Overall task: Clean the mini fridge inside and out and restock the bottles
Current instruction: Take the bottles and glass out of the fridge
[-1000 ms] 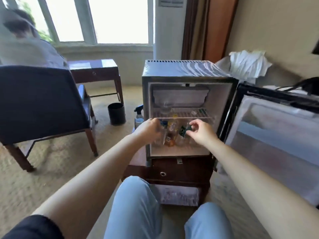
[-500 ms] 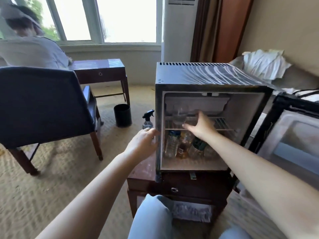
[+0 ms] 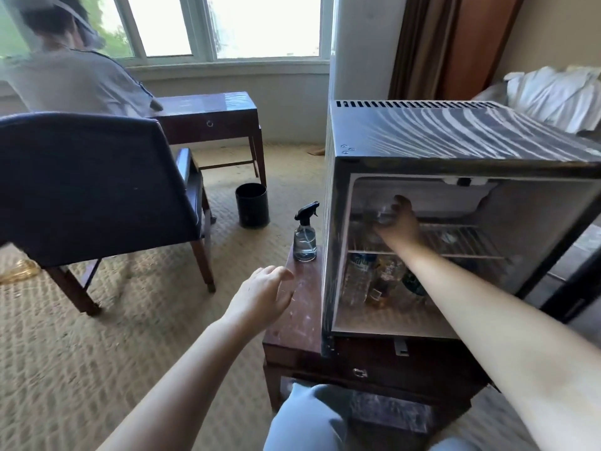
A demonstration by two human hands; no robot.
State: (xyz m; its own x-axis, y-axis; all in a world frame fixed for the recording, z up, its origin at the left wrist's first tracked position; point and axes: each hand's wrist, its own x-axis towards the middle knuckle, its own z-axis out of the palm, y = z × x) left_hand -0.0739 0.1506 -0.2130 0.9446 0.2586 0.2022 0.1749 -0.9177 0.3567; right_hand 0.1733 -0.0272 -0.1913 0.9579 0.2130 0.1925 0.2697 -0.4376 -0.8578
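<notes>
My right hand is deep inside the open mini fridge, up at the level of the wire shelf. Its fingers curl round a clear glass close to the fridge's left wall. The view is blurred there, so I can't tell whether the glass stands on the shelf or is lifted off it. Below that hand, partly under my forearm, the bottles stand bunched on the fridge floor. There is a clear bottle with a blue label, an amber bottle beside it, and a green bottle nearest my arm.

My left hand hovers outside the fridge, back up, fingers loose and a little spread, holding nothing. Its fingertips reach the left edge of the counter that carries the fridge. Just beyond those fingertips a spray bottle stands upright on the counter, close beside the fridge's left wall and apart from the hand.

Pale streaks run across the fridge top above my right hand. Well off to the left of my left hand a dark blue chair stands on the carpet, and a black bin sits beyond the spray bottle. Past the chair a person sits by the window with their back to me
</notes>
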